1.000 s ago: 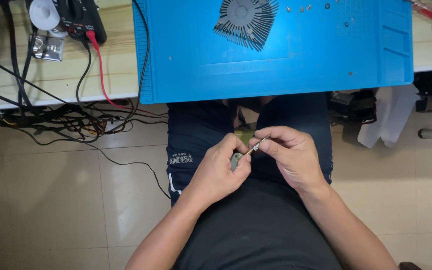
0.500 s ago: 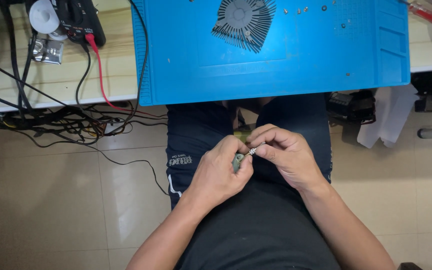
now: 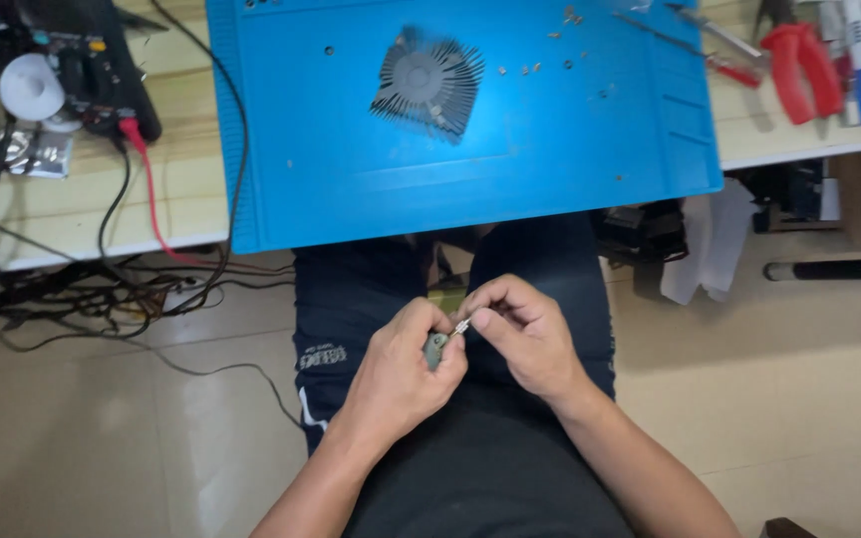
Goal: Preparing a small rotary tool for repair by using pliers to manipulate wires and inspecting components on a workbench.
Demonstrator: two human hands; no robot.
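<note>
Both hands working a small part over the lap.
Left hand (image 3: 401, 374) fingers curled around a small grey-green part (image 3: 435, 347); right hand (image 3: 520, 334) fingertips pinching a tiny metal piece (image 3: 461, 326) touching it. Farther out: blue mat (image 3: 351, 189) with round finned heatsink (image 3: 429, 82), red pliers (image 3: 799, 65) to the right.

crinkly silver foil packet (image 3: 34, 151) | lies flat on the wooden bench at far left, just under the white tape roll (image 3: 30, 88) | small white printed logo patch (image 3: 322, 356) | on the dark shorts leg
</note>
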